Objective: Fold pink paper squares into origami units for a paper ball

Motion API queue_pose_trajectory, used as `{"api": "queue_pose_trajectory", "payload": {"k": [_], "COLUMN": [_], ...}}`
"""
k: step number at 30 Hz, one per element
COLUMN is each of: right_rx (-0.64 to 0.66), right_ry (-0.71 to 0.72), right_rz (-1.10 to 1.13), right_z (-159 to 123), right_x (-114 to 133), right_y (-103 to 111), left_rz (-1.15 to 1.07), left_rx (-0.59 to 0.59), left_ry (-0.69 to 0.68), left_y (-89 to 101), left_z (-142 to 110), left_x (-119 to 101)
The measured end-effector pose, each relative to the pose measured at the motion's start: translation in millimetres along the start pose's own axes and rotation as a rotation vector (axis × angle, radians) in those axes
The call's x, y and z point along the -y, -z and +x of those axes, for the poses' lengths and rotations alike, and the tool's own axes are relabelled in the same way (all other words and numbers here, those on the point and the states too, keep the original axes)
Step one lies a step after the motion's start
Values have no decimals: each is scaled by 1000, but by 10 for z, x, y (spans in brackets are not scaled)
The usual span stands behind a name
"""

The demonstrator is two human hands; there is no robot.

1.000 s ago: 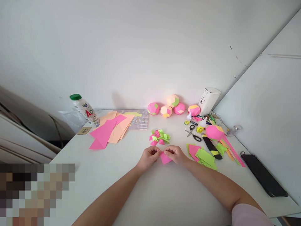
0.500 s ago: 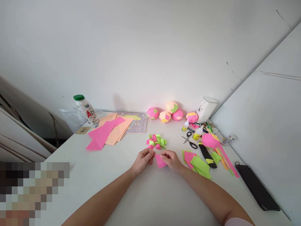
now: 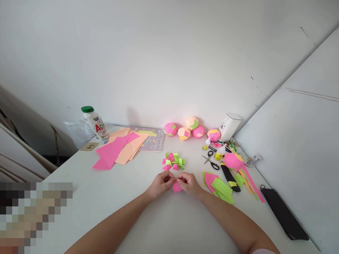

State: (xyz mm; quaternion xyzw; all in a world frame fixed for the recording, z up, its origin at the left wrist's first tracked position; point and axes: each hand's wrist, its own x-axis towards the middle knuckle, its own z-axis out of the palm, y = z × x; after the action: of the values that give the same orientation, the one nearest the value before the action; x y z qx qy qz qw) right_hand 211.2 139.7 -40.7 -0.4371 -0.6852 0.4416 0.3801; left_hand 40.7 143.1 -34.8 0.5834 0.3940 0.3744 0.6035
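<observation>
A small pink piece of paper is pinched between my two hands over the white table. My left hand has thumb and fingertips closed at its upper left edge. My right hand grips the upper right edge with thumb and forefinger, and the fingertips of both hands almost meet. Just beyond them lies a cluster of small folded pink and green paper pieces. To the right of my right hand are flat pink and green paper pieces.
Scissors, glue bottles and a utility knife lie at right, near a black phone-like case. Faceted paper balls sit by the wall. Pink and peach sheets and a white bottle stand at left.
Half a second ago my left hand was apart from the pink paper, which only my right hand held; now both pinch it. The whole view has shifted slightly.
</observation>
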Motion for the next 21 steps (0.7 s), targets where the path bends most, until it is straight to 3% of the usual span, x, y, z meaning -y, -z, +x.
{"api": "queue_pose_trajectory", "payload": {"k": [21], "right_rx": [-145], "right_ry": [-119], "right_rz": [309], "right_z": [31], "right_x": [-32], "right_y": [34], "left_rz": [-192], "left_rx": [-100], "left_ry": [22], "left_y": [63], "left_z": [53], "left_x": [81]}}
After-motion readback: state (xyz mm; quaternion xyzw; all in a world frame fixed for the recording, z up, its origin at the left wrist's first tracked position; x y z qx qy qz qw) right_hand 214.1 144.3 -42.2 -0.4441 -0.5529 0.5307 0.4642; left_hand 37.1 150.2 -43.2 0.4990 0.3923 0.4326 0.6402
